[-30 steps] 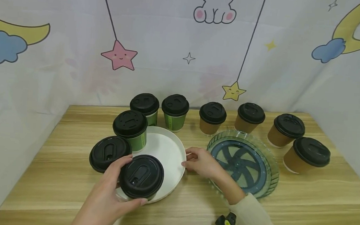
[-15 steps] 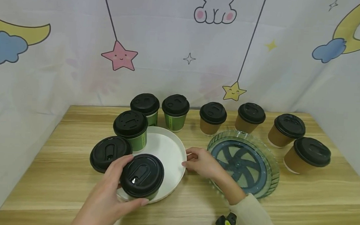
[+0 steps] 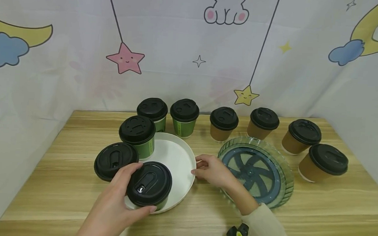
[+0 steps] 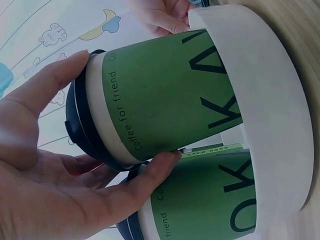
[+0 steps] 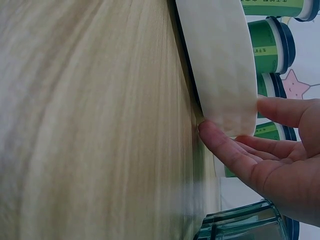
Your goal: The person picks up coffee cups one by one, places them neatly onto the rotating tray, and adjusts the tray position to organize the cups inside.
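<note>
1. Left hand curled round a green cup with a black lid, thumb on one side and fingers on the other; cup at the near edge of the white tray, at or just above the tray floor, which cannot be told.
2. Right hand at the tray's right rim, fingertips pinching the wall; sleeve running back to the near right.
3. From the head view only: a second green cup standing on the tray's far left part, a third beside the tray's left edge, two more green cups beyond the tray, four brown cups in an arc at the far right, a clear round dish over a dark wheel pattern just right of the right hand, all on a wooden table.
4. From the left wrist view only: printed lettering on the held cup, fingertip pressed under its side, another green cup close behind it, tray wall touching both.
5. From the right wrist view only: thumb beneath the tray wall against the table, fingers on the far side of that wall.
</note>
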The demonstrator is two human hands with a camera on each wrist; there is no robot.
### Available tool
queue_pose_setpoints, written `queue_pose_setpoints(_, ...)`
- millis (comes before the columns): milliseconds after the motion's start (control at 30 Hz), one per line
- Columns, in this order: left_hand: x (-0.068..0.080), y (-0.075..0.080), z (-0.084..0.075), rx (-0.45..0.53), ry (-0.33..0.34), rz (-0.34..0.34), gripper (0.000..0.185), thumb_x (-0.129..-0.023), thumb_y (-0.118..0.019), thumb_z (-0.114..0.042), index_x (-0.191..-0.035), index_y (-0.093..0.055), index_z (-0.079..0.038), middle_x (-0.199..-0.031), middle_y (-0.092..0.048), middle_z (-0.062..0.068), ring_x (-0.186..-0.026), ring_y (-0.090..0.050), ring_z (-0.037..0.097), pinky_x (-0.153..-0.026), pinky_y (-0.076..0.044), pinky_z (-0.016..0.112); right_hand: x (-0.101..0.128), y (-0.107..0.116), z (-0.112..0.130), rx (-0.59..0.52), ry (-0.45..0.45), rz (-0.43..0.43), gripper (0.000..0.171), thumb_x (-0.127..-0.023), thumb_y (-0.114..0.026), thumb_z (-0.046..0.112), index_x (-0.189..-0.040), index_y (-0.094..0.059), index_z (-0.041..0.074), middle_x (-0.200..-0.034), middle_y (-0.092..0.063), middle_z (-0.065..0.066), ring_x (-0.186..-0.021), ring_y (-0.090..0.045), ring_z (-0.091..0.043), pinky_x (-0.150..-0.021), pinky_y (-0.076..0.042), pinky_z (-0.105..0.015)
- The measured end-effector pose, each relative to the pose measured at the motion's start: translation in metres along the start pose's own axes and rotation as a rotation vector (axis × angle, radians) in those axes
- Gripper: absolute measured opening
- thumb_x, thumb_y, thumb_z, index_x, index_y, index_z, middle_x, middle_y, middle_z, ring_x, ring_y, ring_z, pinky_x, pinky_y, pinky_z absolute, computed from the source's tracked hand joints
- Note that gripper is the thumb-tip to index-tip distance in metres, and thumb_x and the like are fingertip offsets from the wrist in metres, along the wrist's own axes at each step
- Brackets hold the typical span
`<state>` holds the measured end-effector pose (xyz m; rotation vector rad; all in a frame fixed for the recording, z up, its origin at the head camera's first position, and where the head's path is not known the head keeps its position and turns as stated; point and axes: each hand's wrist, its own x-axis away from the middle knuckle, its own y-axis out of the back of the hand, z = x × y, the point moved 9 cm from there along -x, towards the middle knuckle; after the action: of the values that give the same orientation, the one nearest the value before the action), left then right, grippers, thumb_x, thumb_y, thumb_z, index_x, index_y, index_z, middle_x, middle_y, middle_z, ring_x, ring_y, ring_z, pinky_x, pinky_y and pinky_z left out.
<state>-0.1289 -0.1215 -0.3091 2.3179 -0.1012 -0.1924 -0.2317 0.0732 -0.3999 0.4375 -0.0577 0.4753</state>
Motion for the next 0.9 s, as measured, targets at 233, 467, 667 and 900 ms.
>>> queue_pose_setpoints(233, 0.002, 0.001, -0.001, -0.007, -0.040, -0.016, 0.091, -0.060, -0.085, -0.034, -0.135, -0.037, -0.014, -0.134, -0.040, 0.009, -0.118, -0.045, 0.031, -0.089, -0.040, 0.053, 0.001, 0.000, 0.001, -0.001, 0.004, 0.001, 0.035, -0.084, -0.064, 0.004, -0.115, -0.055, -0.010, -0.096, -0.064, -0.017, -0.083, -0.063, -0.021, -0.068, -0.053, -0.029)
queue_pose_setpoints(467, 0.004, 0.005, -0.002, 0.041, -0.039, 0.010, 0.092, -0.062, -0.085, -0.033, -0.137, -0.034, -0.016, -0.136, -0.038, 0.006, -0.114, -0.047, 0.027, -0.083, -0.047, 0.046, 0.002, 0.000, -0.001, -0.003, -0.011, 0.003, 0.035, -0.084, -0.064, 0.006, -0.115, -0.055, -0.009, -0.097, -0.064, -0.016, -0.084, -0.063, -0.021, -0.068, -0.053, -0.029)
queue_pose_setpoints(667, 0.007, 0.012, 0.013, 0.035, 0.060, 0.120, 0.094, -0.063, -0.081, -0.042, -0.139, -0.030, -0.019, -0.139, -0.033, 0.008, -0.107, -0.050, 0.027, -0.075, -0.051, 0.038, 0.002, 0.001, 0.001, 0.000, -0.020, -0.003, 0.037, -0.084, -0.064, 0.007, -0.116, -0.055, -0.009, -0.097, -0.064, -0.016, -0.083, -0.063, -0.021, -0.068, -0.053, -0.029)
queue_pose_setpoints(900, 0.009, 0.047, 0.027, -0.021, 0.012, 0.046, 0.087, -0.068, -0.078, -0.042, -0.140, -0.031, -0.026, -0.134, -0.039, 0.008, -0.108, -0.050, 0.027, -0.073, -0.053, 0.036, 0.000, 0.000, -0.002, -0.001, -0.027, -0.001, 0.037, -0.084, -0.064, 0.007, -0.117, -0.055, -0.008, -0.097, -0.064, -0.015, -0.083, -0.063, -0.019, -0.068, -0.053, -0.029)
